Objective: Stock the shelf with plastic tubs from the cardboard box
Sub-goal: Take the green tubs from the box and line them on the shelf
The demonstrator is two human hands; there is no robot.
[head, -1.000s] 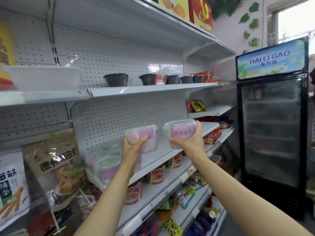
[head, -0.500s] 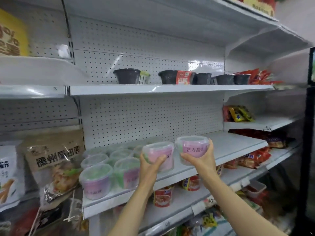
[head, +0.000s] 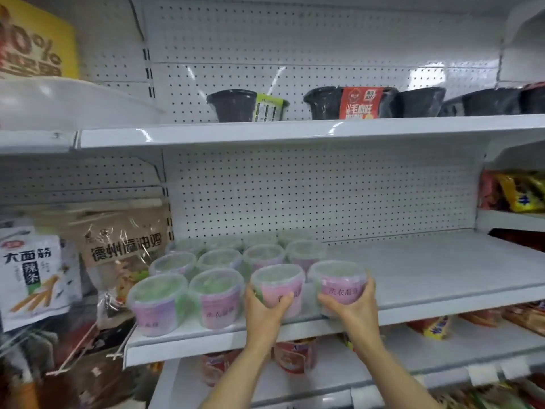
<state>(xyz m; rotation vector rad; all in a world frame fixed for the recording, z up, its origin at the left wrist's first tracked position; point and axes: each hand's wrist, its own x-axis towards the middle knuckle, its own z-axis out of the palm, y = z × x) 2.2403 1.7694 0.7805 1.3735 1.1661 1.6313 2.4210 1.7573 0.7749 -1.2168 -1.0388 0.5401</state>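
Note:
Two clear plastic tubs with pink labels are in my hands at the front of the white middle shelf (head: 442, 293). My left hand (head: 267, 308) grips the left tub (head: 278, 280) from below and in front. My right hand (head: 352, 302) grips the right tub (head: 336, 276), thumb across its label. Both tubs sit at or just above the shelf surface. To their left stand several matching tubs (head: 216, 290) in rows with green and purple contents. The cardboard box is out of view.
The shelf is bare to the right of the tubs. Black bowls (head: 233, 105) line the shelf above. Snack bags (head: 32, 270) hang at the left, red cups (head: 295, 355) stand on the shelf below, and packets (head: 522, 191) lie at the far right.
Both hands have carried the two tubs down and leftward to the shelf front, beside the standing rows. The view has moved closer to the shelf.

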